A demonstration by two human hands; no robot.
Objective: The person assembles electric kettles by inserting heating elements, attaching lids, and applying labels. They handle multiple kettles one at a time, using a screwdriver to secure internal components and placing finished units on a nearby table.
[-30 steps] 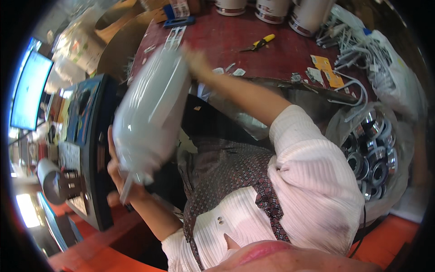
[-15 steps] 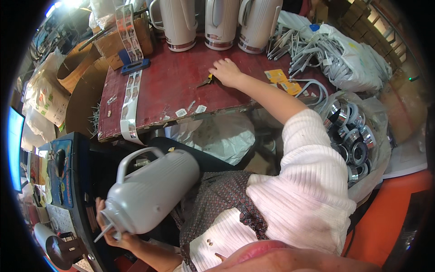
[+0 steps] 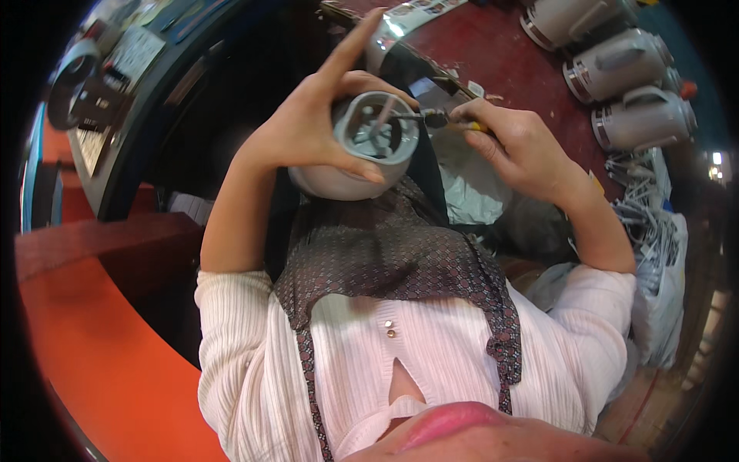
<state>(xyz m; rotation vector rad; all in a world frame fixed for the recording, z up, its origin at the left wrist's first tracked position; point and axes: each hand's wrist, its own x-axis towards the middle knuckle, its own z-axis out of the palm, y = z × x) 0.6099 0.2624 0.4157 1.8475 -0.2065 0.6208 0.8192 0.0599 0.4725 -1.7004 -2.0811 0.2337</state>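
- A dark red table (image 3: 504, 50) fills the upper right, small scraps scattered near its edge and a strip of printed labels (image 3: 422, 13) lying across its top end.
- Three pale jugs (image 3: 594, 77) with shiny bands round their bases stand in a row on the table's right side; below them a plastic bag (image 3: 663, 258) spills a bundle of slim grey plastic pieces.
- A white plastic bag (image 3: 471, 202) sits under the table's near edge.
- On the left, a dark desk (image 3: 146, 127) bears papers and a grey cylindrical object (image 3: 75, 65); an orange surface (image 3: 100, 331) curves below it.
- The grey jug (image 3: 327, 183) is above the person's lap, just beyond the patterned apron (image 3: 385, 254), between the two hands and apart from the table.
- Its open mouth faces up toward the head, so the long axis runs downward and away from the camera; a thin pale stem rises within the opening.
- The left hand (image 3: 304, 127) grasps the jug round its neck, thumb on the near side, index finger stretched out beyond it.
- The right hand (image 3: 531, 146) grips a yellow-handled tool (image 3: 437, 118) lying roughly sideways, narrow tip at the mouth's right rim; whether it touches, I cannot tell.
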